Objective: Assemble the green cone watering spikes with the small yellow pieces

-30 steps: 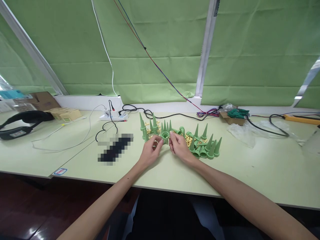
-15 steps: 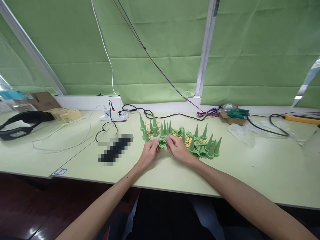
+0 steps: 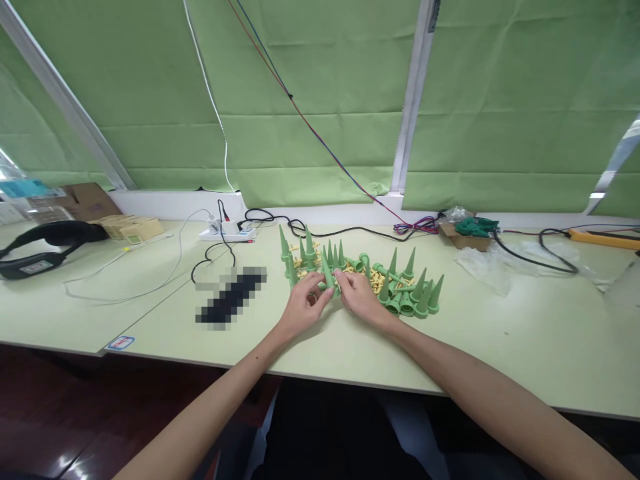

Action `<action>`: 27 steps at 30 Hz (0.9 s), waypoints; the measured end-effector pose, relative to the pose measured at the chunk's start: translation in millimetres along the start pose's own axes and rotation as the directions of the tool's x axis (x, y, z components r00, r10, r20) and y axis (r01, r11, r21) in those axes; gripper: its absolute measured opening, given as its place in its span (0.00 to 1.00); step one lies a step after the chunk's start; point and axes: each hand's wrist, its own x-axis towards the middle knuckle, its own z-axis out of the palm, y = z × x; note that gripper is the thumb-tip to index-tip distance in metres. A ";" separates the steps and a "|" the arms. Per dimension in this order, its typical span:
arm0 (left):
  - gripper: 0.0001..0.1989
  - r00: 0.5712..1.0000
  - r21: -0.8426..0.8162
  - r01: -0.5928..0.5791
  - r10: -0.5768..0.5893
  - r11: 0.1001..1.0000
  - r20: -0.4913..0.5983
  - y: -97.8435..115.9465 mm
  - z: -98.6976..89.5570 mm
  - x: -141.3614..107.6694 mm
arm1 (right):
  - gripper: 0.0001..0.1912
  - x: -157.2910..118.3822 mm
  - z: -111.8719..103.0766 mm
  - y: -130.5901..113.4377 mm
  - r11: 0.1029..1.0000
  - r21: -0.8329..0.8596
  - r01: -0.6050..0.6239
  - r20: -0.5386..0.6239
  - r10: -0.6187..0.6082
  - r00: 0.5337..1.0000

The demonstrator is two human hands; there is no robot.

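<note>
A green plastic cone-shaped spike [image 3: 327, 270] stands tip up, leaning slightly, in the fingers of my left hand [image 3: 304, 303]. The thumb presses near its wide end. Close against the right side of this spike, my right hand [image 3: 359, 297] is closed in a pinch; what lies between its fingertips is hidden. Behind and to the right is a pile of small yellow plastic pieces [image 3: 376, 280]. Several more green spikes [image 3: 421, 297] stand or lie around that pile. Another group of upright green spikes [image 3: 291, 263] stands behind my left hand, with yellow pieces among them.
On the left are a black headset [image 3: 55, 247], small yellowish boxes [image 3: 135, 229] and a white power strip [image 3: 227, 233] with cables. A blurred dark item [image 3: 233, 297] lies left of my hands. At the right sit a small cardboard box [image 3: 465, 239] and clear plastic bags [image 3: 485, 267].
The held spike has turned from its open end facing me to tip up. My left fingers have shifted around it, and my right hand has moved slightly to the right.
</note>
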 end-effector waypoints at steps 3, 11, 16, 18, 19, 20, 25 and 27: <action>0.13 1.000 0.022 -0.017 0.017 1.000 0.008 -2.2 0.9 -0.6 | 0.31 -0.1 0.5 -0.2 1.000 0.004 -0.024 0.005 0.024 1.000; 0.14 0.996 0.009 0.044 -0.043 0.999 -0.076 0.1 3.3 1.3 | 0.30 1.4 1.7 4.0 0.999 0.025 -0.023 -0.039 0.024 0.999; 0.24 0.979 -0.018 0.147 -0.148 0.989 -0.140 3.9 0.3 2.5 | 0.26 -0.9 0.7 3.2 0.999 0.018 0.044 -0.032 -0.043 0.999; 0.27 0.974 -0.022 0.176 -0.177 0.984 -0.138 3.9 -0.3 2.7 | 0.26 -2.1 0.5 1.4 0.996 0.017 0.085 -0.013 -0.085 0.996; 0.28 0.973 -0.028 0.191 -0.193 0.981 -0.124 3.7 -0.4 2.7 | 0.25 -2.7 0.5 0.5 0.994 0.014 0.108 -0.004 -0.108 0.994; 0.30 0.972 -0.038 0.205 -0.207 0.978 -0.107 3.4 -0.3 2.7 | 0.25 -3.1 0.5 -0.3 0.991 0.009 0.131 0.006 -0.131 0.991; 0.31 0.965 -0.092 0.251 -0.257 0.964 -0.053 3.8 -0.2 2.8 | 0.24 -2.9 1.1 -0.7 0.986 -0.017 0.167 0.018 -0.167 0.986; 0.30 0.961 -0.107 0.265 -0.271 0.958 -0.049 4.4 -0.6 2.9 | 0.24 -2.5 1.3 0.6 0.987 -0.017 0.161 0.017 -0.160 0.987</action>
